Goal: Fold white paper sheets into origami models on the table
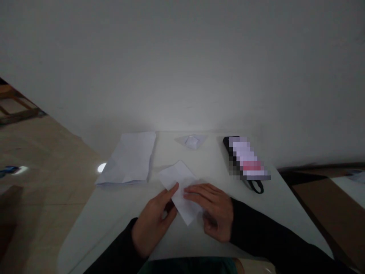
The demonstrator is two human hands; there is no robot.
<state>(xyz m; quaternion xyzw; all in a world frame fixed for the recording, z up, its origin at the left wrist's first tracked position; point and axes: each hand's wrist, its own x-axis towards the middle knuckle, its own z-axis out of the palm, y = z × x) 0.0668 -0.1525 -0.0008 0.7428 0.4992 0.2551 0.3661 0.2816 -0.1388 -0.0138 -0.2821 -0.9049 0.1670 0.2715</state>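
In the head view, a folded sheet of white paper point(182, 190) lies on the table between my hands, one corner pointing away from me and another toward me. My left hand point(156, 219) pinches its left edge, with the thumb on top and the fingers at the side or beneath. On the right half of the paper, the extended fingertips of my right hand point(213, 209) lie flat. That hand's lower fingers are partly curled, and it covers the paper's right corner.
A stack of white paper point(128, 158) lies at the left of the white table point(114, 220). A small folded paper piece point(192, 141) sits at the back, near the wall point(182, 68). A phone point(246, 158) with a black strap lies at the right. Cardboard point(327, 213) is beyond the right edge.
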